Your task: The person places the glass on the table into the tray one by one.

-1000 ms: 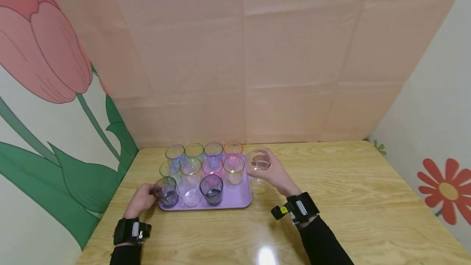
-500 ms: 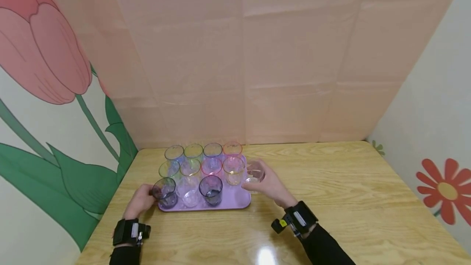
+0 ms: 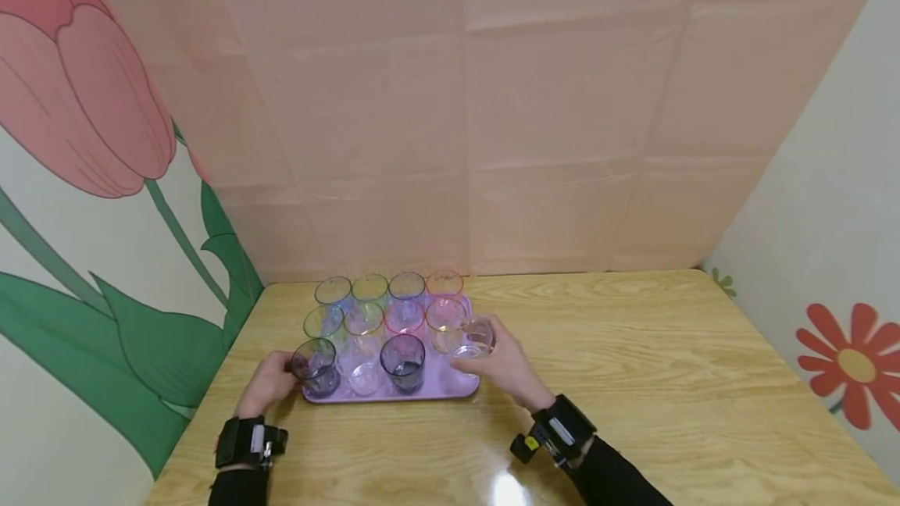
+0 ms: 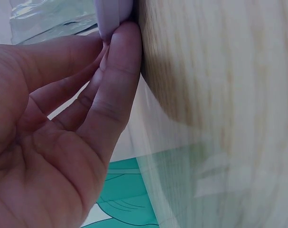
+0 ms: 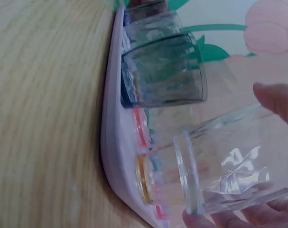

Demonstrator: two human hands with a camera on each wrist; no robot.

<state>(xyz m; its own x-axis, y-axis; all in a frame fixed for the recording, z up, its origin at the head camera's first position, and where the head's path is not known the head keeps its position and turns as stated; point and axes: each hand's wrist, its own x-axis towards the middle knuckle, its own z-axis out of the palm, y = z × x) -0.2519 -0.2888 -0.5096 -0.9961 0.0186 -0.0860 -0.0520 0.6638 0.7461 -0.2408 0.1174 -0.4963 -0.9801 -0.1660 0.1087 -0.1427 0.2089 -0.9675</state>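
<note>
A lilac tray [image 3: 450, 383] holds several tinted and clear glasses in rows. With its thumb and fingers my left hand [image 3: 267, 383] pinches the tray's left front edge, beside a dark grey glass [image 3: 316, 369]; the left wrist view shows the tray rim [image 4: 108, 19] between the fingertips. My right hand [image 3: 508, 365] grips a clear glass [image 3: 473, 340] over the tray's right side. In the right wrist view the clear glass [image 5: 234, 166] has its base apart from the tray, near an amber-based glass [image 5: 144, 178] and a dark grey glass [image 5: 165, 71].
The tray lies on a wooden table [image 3: 668, 365], left of its middle. A pinkish cloth-like backdrop [image 3: 562, 100] rises behind the table. A wall with a painted tulip [image 3: 105, 100] stands at the left, one with a red flower [image 3: 856, 365] at the right.
My right hand has brought the clear glass leftward and nearer to me, from beside the tray to over its right side. My left hand stays at the tray edge.
</note>
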